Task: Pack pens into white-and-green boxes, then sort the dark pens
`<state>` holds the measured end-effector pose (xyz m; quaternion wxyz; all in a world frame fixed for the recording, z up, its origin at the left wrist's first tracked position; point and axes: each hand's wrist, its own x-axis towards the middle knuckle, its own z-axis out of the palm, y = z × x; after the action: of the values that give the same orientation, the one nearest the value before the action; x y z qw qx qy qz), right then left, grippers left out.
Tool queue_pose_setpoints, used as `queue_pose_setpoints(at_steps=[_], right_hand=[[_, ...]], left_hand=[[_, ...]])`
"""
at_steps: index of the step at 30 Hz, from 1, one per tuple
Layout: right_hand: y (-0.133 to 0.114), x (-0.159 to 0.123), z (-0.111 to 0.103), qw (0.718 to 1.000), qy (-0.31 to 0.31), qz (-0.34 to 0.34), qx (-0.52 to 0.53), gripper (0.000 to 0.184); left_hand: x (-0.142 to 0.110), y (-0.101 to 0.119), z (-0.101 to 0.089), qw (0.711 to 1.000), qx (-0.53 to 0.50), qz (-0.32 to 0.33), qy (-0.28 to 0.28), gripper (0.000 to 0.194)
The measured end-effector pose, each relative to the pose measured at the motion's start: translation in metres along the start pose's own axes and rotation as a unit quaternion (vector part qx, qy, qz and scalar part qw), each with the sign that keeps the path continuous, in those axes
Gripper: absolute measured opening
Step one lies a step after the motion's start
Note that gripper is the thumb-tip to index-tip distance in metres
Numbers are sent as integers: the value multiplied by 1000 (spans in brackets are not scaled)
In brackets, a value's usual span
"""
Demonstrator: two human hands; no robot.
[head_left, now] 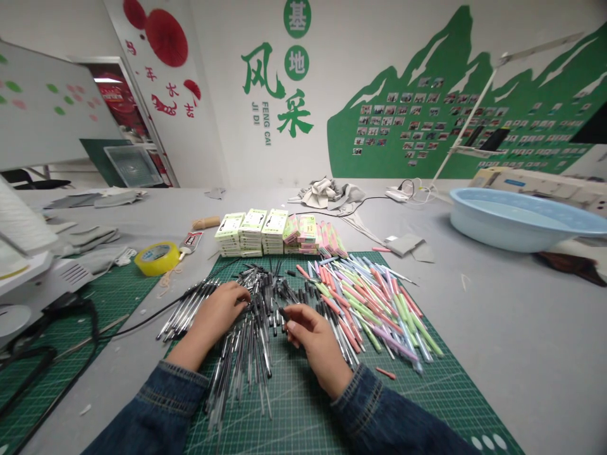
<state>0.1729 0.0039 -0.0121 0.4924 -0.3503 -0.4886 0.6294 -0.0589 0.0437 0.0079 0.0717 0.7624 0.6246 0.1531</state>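
My left hand (219, 314) rests palm down on a heap of clear pen refills with black tips (246, 354), its fingers curled over several of them. My right hand (310, 335) is curled in a pinch around a small black pen part at its fingertips. Both hands lie over a green cutting mat (303, 404). To the right of my right hand spreads a pile of pastel pink, green and purple pen barrels (374, 303). Denim sleeves cover both forearms.
Stacked small white-and-green boxes (253, 232) and pink packs (315, 234) stand behind the mat. A yellow tape roll (156, 258) lies at the left, a light blue basin (519, 218) at the right. A black cable (142, 322) runs across the grey table.
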Motion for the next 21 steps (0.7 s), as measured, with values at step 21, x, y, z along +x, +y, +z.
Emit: queue_pose_setpoints(at_steps=[21], right_hand=[[4, 2, -1, 999, -5, -8, -41, 21]], left_hand=[[3, 1, 4, 999, 34, -13, -10, 14]])
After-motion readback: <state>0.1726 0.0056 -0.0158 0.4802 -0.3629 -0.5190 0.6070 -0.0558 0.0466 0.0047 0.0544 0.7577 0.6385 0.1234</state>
